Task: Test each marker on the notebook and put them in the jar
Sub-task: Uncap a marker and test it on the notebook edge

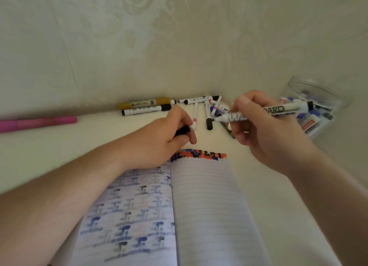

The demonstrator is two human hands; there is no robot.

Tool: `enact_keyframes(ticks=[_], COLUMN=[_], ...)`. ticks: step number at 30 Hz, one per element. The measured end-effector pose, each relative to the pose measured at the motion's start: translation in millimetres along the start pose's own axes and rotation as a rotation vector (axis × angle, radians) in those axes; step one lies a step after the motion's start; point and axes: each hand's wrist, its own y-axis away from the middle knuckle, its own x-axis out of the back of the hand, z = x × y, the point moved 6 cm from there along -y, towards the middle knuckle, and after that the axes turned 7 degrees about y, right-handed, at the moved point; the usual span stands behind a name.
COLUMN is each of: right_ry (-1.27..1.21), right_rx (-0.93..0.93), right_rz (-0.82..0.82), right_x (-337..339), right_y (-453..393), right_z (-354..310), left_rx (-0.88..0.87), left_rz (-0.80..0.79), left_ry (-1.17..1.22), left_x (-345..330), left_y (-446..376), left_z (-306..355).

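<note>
Right hand (258,126) pinches a whiteboard marker (264,112) above the table, uncapped tip pointing left, just beyond the open notebook (199,206). Left hand (169,138) rests at the notebook's top edge, fingers curled round a black cap (182,130). A band of colored dots (201,155) runs along the right page's top. The clear jar (316,106), markers inside, lies at the right. Loose markers (207,110) cluster by the wall; a pink marker (37,123) sits far left.
</note>
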Motion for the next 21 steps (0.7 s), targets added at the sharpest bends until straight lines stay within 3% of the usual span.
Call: enact_keyframes(ticks=[3, 8, 11, 21], right_ry=[0.125, 0.352, 0.359, 0.333], right_rx=[-0.084, -0.17, -0.169, -0.28], right_rz=[-0.054, 0.085, 0.119, 0.2], right_x=[12, 14, 13, 13], right_y=[16, 29, 28, 29], right_z=[15, 50, 54, 57], left_rx=[0.003, -0.066, -0.002, -0.021], left_rz=[0.018, -0.048, -0.086, -0.175], left_ry=[-0.094, -0.234, -0.176, -0.153], left_x=[-1, -11, -13, -16], left_y=[-1, -6, -5, -5], left_z=[-1, -2, -6, -3])
